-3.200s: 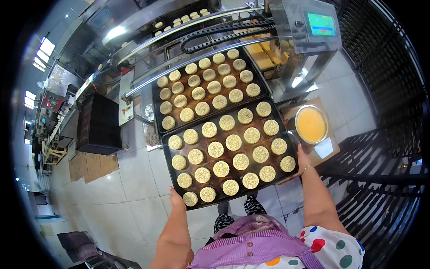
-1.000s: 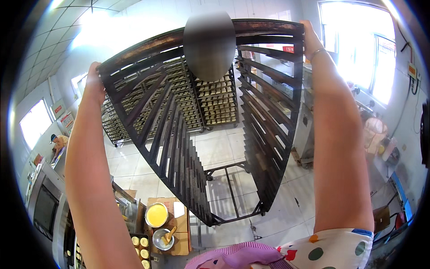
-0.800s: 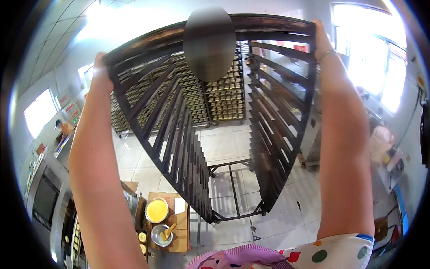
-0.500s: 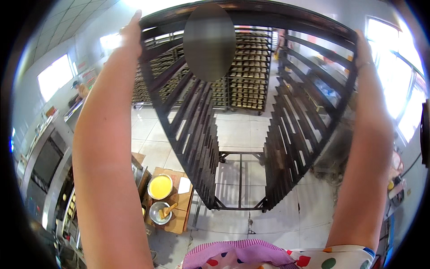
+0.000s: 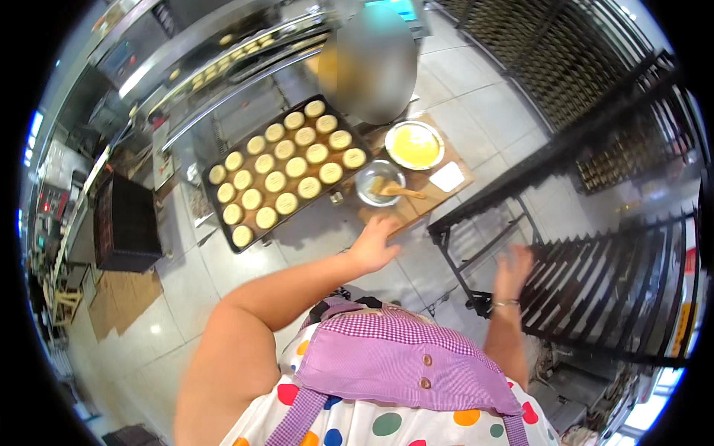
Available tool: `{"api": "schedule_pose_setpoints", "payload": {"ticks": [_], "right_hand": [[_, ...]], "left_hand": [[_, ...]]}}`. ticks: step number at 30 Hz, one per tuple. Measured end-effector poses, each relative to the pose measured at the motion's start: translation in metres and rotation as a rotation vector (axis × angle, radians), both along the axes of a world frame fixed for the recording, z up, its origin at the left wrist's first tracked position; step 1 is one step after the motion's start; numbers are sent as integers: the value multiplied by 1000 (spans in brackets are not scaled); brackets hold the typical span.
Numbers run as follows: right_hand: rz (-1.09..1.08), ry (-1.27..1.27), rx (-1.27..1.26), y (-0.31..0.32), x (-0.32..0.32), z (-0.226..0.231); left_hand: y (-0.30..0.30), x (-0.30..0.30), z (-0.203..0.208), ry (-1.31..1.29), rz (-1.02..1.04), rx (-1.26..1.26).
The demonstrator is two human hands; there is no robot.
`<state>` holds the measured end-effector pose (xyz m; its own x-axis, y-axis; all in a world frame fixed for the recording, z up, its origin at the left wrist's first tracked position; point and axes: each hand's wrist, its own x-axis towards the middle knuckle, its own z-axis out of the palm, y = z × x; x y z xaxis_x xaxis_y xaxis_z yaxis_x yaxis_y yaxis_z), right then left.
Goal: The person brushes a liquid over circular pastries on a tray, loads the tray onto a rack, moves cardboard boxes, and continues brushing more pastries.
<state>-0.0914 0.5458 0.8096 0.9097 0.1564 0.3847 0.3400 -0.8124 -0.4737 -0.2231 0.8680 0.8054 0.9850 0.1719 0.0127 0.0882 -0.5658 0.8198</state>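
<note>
My left hand (image 5: 375, 245) is at the near edge of a cardboard-covered stand (image 5: 455, 165), its fingers loosely stretched out and nothing held. On the stand are a metal bowl (image 5: 370, 178) with a wooden-handled brush (image 5: 400, 192) in it, a bowl of yellow liquid (image 5: 415, 146) and a white card (image 5: 447, 177). To the right, my right hand (image 5: 513, 273), blurred by motion, is raised with its fingers extended beside the dark slatted rack (image 5: 606, 286); I see nothing in it. A black tray (image 5: 269, 236) of round, pale pastries lies left of the bowls.
An oven (image 5: 245, 111) with more pastries inside runs along the upper left. A dark box-shaped container (image 5: 126, 223) stands on the floor at left. Loaded racks (image 5: 520, 44) stand at the upper right. A blurred oval covers part of the view at the top.
Both hands have left the top of the tall rack and come down low. My view has swung left and down, bringing in the pastry tray and oven; the rack now appears at the right.
</note>
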Motion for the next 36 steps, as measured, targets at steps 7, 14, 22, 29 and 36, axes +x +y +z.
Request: {"api": "schedule_pose_setpoints", "payload": {"ticks": [7,14,22,29,36], "right_hand": [[320,490,-51,169,22,-158],[-18,628,-93,214,116,-227],[-268,1198,623,252,162,-243],[234,819,573,309,188,-223],[345,802,339,382,183,-274]], "left_hand": [[117,-112,-143,514,710,-650],[188,-99,-165,202,1193,-1421],[206,-48,-197,-115,1599,-1567],[205,-61,-197,-11,1630,-1508],[209,-80,-180,173,1650,-1590]]}}
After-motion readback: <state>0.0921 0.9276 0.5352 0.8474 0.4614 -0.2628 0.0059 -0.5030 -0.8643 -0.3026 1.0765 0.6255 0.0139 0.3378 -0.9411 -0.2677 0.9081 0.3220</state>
